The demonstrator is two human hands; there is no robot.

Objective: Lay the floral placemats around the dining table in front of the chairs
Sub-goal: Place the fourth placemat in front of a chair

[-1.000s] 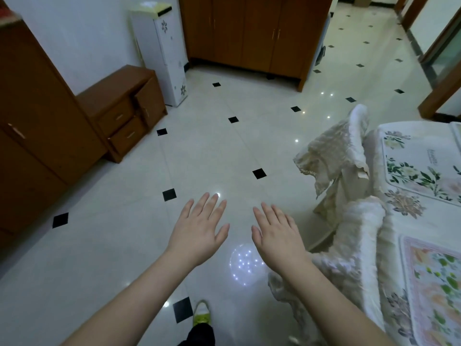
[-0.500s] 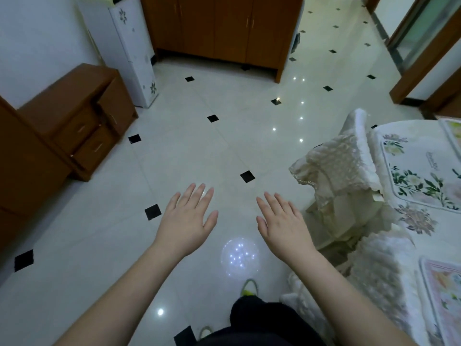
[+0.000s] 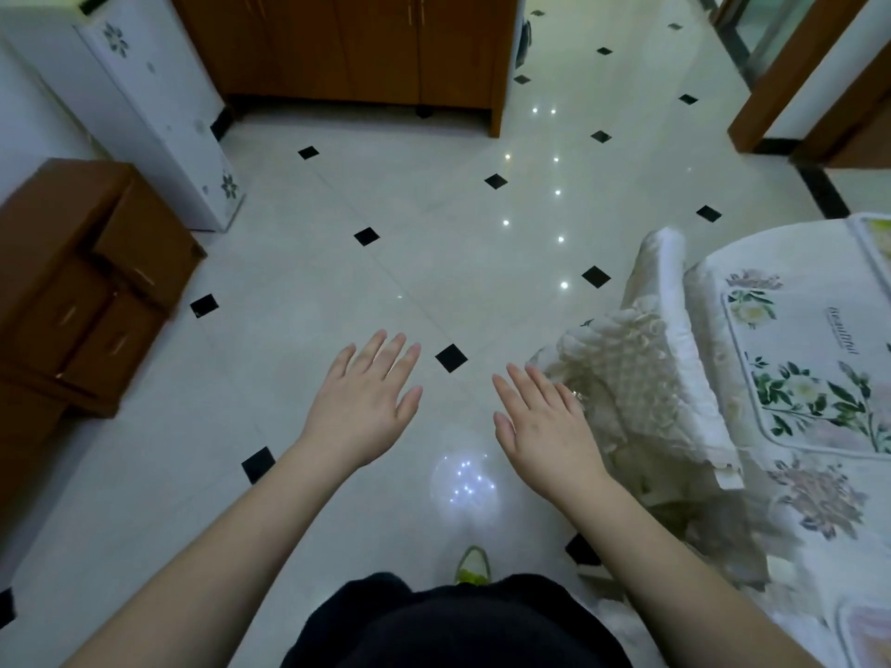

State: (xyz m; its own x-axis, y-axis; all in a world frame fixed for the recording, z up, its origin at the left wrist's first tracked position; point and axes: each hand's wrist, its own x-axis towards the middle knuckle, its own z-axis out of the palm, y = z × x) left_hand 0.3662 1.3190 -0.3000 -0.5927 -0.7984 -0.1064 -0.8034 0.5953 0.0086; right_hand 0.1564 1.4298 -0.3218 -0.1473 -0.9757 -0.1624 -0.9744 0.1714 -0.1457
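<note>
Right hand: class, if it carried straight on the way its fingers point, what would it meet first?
Probably nothing: the right hand points over bare floor; the covered chair lies beside that line, though depth is unclear.

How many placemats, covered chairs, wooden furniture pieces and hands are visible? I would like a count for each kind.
Floral placemats: 3 (white-flower one, corner at far edge, corner at bottom right)
Covered chairs: 1
Wooden furniture: 2 (cupboard, drawer unit)
Hands: 2 (left hand, right hand)
Total: 8

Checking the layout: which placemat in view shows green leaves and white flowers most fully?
The placemat with green leaves, on the table behind the covered chair. The other two are cut off at the frame's edges.
</note>
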